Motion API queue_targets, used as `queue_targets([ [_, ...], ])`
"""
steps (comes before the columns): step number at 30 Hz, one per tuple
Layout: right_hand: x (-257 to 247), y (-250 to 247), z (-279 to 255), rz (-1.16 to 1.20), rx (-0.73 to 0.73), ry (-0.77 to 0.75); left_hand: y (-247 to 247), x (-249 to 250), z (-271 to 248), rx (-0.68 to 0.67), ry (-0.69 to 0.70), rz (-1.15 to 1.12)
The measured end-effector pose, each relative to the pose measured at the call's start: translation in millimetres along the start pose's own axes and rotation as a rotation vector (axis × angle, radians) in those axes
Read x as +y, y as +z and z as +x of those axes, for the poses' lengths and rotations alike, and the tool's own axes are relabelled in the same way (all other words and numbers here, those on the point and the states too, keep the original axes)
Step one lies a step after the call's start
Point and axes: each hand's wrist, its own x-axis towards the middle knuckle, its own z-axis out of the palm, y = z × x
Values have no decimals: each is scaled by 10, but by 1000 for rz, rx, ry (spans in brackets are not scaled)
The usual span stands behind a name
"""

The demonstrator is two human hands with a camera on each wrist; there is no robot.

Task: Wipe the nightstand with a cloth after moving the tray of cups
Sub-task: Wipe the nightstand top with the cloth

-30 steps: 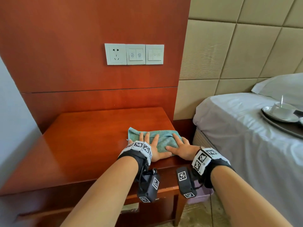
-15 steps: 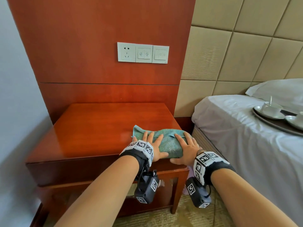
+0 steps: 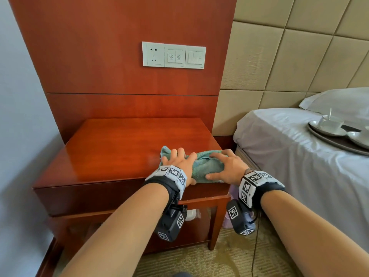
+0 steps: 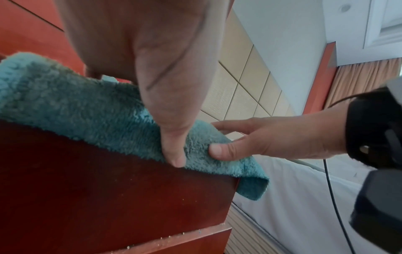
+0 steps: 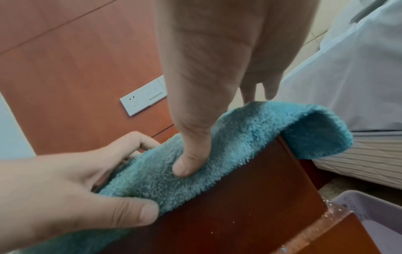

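A teal cloth (image 3: 203, 166) lies bunched at the front right of the red-brown nightstand (image 3: 119, 146). Its edge hangs over the front right corner (image 4: 252, 185). My left hand (image 3: 179, 160) lies on its left part with the fingers spread. My right hand (image 3: 225, 166) presses its right part with arched fingers. In the wrist views each thumb pushes the cloth (image 5: 239, 137) against the top's front edge: left thumb (image 4: 174, 154), right thumb (image 5: 187, 165). The dark tray (image 3: 339, 145) with white cups (image 3: 329, 124) rests on the bed.
The bed (image 3: 299, 176) with its white sheet stands close on the right of the nightstand. A socket and switch panel (image 3: 173, 55) is on the wooden wall behind. A lilac bin (image 5: 369, 214) sits on the carpet by the nightstand's right leg. A grey wall closes the left.
Both hands have drawn the cloth toward the front edge. It was flat and is now bunched and overhangs the corner. The head view has pulled back and shows more of the nightstand.
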Motion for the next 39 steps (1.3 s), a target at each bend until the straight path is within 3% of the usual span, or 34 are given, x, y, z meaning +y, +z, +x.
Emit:
queue_targets([
  [3,-111,-24,0,-105,61,-17,-34,10,49,3,9,28],
  [10,-193,91,43,-250,144,-35,-151,-38,142,-155,43,-41],
  [25,-219,169,49,-220,134,-173,128,-122,0,192,101,6],
  [32,-693,296,105,-232,55,-273,46,-580,-100,103,58,5],
  [39,-1405,454,194,-261,-43,-379,-91,-1212,-323,5,-76,-47],
])
